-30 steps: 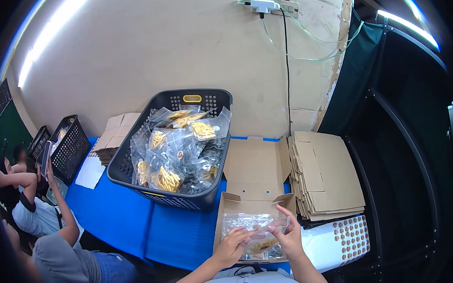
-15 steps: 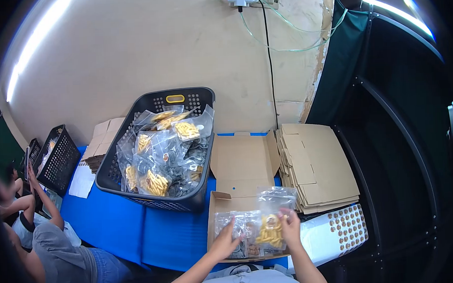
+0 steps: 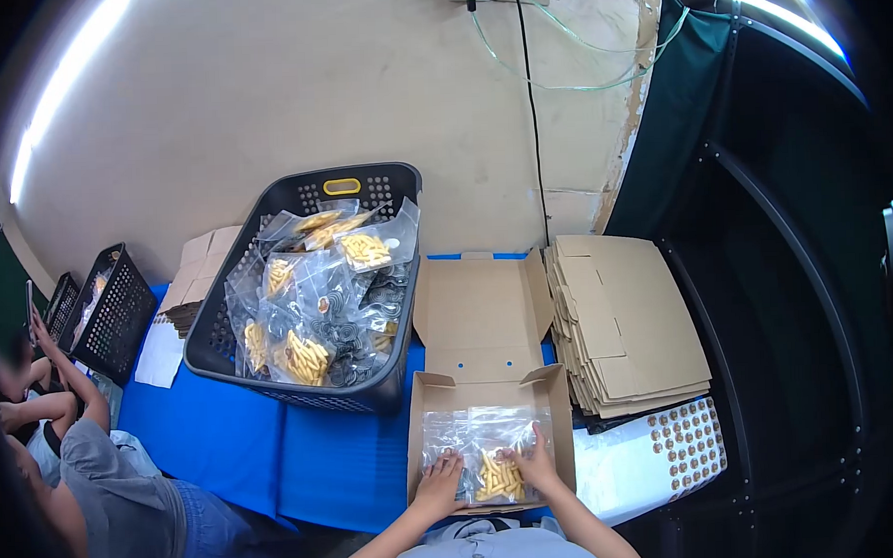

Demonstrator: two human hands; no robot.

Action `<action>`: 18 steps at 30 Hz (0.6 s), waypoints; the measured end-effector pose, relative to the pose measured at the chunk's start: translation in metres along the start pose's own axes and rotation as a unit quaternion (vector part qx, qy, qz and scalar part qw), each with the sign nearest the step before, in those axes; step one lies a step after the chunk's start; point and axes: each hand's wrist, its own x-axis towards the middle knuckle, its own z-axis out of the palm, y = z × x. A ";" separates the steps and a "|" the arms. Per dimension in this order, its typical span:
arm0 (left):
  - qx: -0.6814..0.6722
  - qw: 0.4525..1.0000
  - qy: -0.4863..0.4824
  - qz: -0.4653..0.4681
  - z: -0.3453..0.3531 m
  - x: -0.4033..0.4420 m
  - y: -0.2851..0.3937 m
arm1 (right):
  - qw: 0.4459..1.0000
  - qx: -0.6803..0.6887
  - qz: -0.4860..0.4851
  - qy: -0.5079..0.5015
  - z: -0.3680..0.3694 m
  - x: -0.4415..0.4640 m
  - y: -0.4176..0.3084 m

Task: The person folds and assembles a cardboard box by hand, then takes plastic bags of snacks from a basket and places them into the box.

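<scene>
An open cardboard box lies in front of me with its lid folded back. Inside, a clear zip bag of yellow stick-shaped pieces lies flat on the right. Beside it on the left are other clear bags, whose contents are mostly covered. My left hand rests on these left bags, fingers extended. At the right edge of the yellow-piece bag is my right hand, its thumb and finger spread apart against the plastic.
A black basket full of similar bags stands at the left on the blue cloth. Stacked flat cardboard boxes are at the right, near a sheet of round stickers. A person sits far left, near another basket.
The yellow-piece bag has gone from being held up in my right hand to lying in the box. My left hand has shifted slightly down and left.
</scene>
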 end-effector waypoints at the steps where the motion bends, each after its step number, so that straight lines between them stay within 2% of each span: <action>1: 0.000 1.000 0.000 -0.002 -0.002 -0.003 0.000 | 0.986 -0.156 -0.058 0.011 0.002 -0.003 0.004; 2: -0.005 1.000 0.003 -0.014 -0.005 -0.006 -0.001 | 0.944 -0.308 -0.116 0.022 0.003 -0.004 0.006; 4: -0.013 1.000 0.007 -0.027 -0.019 -0.014 0.001 | 0.946 -0.303 -0.112 -0.012 0.002 -0.005 0.002; 7: -0.033 0.999 0.009 0.000 -0.055 -0.023 0.003 | 0.917 -0.383 -0.110 -0.021 0.002 -0.008 0.001; 9: -0.227 0.966 0.063 0.108 -0.101 -0.033 0.014 | 0.928 -0.364 -0.079 -0.024 0.002 -0.010 -0.003; 10: -0.228 0.966 0.066 0.105 -0.127 -0.040 0.020 | 0.927 -0.365 -0.082 -0.027 0.005 -0.017 -0.017; 12: -0.326 0.909 -0.042 0.256 -0.183 -0.055 0.034 | 0.895 -0.439 -0.071 0.046 0.013 -0.033 -0.055; 13: -0.327 0.909 -0.038 0.255 -0.210 -0.063 0.040 | 0.905 -0.409 -0.099 0.062 0.012 -0.030 -0.054; 16: -0.268 0.918 0.123 0.265 -0.277 -0.075 0.042 | 0.916 -0.366 -0.120 0.110 0.008 -0.025 -0.063; 18: -0.225 0.925 0.217 0.218 -0.312 -0.060 0.024 | 0.912 -0.375 -0.120 0.117 0.003 -0.020 -0.065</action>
